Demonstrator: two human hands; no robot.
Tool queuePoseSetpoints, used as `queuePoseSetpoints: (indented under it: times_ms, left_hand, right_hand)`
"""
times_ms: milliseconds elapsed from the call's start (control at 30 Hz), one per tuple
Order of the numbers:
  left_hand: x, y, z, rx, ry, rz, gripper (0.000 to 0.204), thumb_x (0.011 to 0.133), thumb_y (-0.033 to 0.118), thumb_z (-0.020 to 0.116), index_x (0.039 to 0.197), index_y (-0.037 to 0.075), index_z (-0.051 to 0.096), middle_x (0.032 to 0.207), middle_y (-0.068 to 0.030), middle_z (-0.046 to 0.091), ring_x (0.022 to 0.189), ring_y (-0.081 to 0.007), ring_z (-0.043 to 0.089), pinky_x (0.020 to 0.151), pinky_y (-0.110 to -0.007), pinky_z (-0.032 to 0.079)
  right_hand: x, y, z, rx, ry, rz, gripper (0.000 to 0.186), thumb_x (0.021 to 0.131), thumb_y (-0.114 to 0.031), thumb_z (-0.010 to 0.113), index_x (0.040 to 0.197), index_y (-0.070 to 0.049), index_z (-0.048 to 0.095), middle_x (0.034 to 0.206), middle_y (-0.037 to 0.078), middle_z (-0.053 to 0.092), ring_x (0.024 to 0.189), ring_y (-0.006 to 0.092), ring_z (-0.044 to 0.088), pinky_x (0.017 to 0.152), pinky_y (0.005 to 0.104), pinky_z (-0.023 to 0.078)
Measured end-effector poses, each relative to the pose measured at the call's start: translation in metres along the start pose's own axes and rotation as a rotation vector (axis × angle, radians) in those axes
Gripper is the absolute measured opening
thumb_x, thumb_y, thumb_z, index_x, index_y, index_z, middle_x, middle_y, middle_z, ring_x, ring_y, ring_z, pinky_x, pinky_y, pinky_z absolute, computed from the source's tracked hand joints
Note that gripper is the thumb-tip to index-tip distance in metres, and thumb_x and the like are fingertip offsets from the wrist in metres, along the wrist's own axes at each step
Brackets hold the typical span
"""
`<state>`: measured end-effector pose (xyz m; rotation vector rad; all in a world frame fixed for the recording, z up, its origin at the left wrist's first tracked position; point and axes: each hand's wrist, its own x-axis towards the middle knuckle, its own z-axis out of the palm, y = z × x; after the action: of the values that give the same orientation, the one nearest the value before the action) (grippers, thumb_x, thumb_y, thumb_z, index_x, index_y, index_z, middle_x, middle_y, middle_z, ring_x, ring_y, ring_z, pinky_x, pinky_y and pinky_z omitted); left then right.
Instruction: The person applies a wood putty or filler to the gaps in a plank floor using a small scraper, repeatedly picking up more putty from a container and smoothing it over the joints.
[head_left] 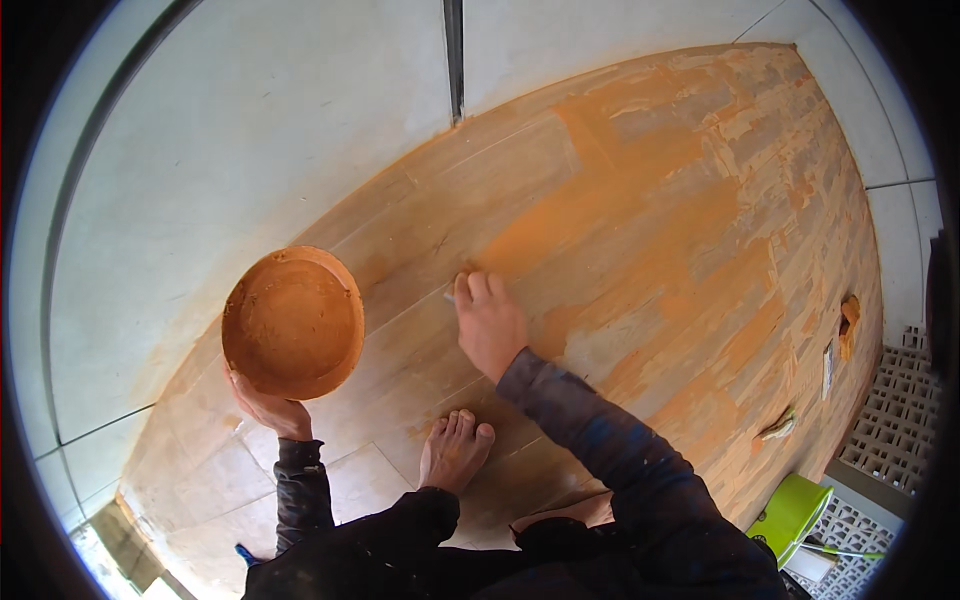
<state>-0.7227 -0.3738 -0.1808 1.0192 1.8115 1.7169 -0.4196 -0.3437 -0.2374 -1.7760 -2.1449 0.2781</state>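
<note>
My left hand (268,408) holds a round bowl (293,322) by its underside and near rim, tilted so that its inside shows. The bowl is coated in orange-brown, and a thin layer of the same colour lies in its bottom. My right hand (490,322) is closed, fingers curled down low over the wood-look tile floor (400,290). A small pale edge shows beside its fingers, but I cannot make out what it is. Just beyond this hand, a wide smear of orange paste or powder (580,205) covers the tiles.
Pale wall panels (250,120) border the floor at the left and far side. My bare foot (457,450) stands between my hands. On the right lie a small tool (778,425), a pale flat strip (828,370) and an orange-stained item (849,325). A green bucket (790,515) stands near perforated blocks (890,415).
</note>
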Motion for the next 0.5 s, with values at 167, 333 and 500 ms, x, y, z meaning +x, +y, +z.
queuePoseSetpoints:
  times_ms: [167, 333, 500]
  left_hand:
    - [0.016, 0.01, -0.021, 0.087, 0.053, 0.067, 0.055, 0.109, 0.043, 0.037, 0.139, 0.0, 0.054, 0.136, -0.0106, 0.058, 0.122, -0.0217, 0.058, 0.102, -0.037, 0.048]
    - [0.02, -0.014, -0.012, -0.03, -0.073, 0.021, 0.056, 0.109, 0.043, 0.037, 0.14, -0.001, 0.054, 0.135, -0.0113, 0.058, 0.123, -0.0223, 0.058, 0.106, -0.038, 0.045]
    - [0.017, -0.031, -0.004, 0.206, -0.068, 0.128, 0.057, 0.109, 0.045, 0.037, 0.141, 0.0, 0.053, 0.136, -0.0114, 0.058, 0.123, -0.0233, 0.057, 0.106, -0.039, 0.045]
  right_hand:
    - [0.031, 0.025, -0.026, 0.342, 0.013, 0.12, 0.03, 0.085, -0.003, 0.064, 0.114, -0.005, 0.068, 0.099, 0.012, 0.062, 0.099, 0.0338, 0.059, 0.08, 0.0445, 0.05]
    - [0.068, 0.11, -0.054, -0.212, 0.22, 0.222, 0.025, 0.086, -0.007, 0.064, 0.111, -0.003, 0.068, 0.099, 0.011, 0.063, 0.099, 0.0315, 0.06, 0.08, 0.0429, 0.05]
    - [0.016, -0.012, -0.001, -0.062, 0.022, 0.107, 0.036, 0.082, -0.007, 0.065, 0.117, 0.0, 0.066, 0.099, 0.011, 0.06, 0.104, 0.0297, 0.059, 0.085, 0.0409, 0.051]
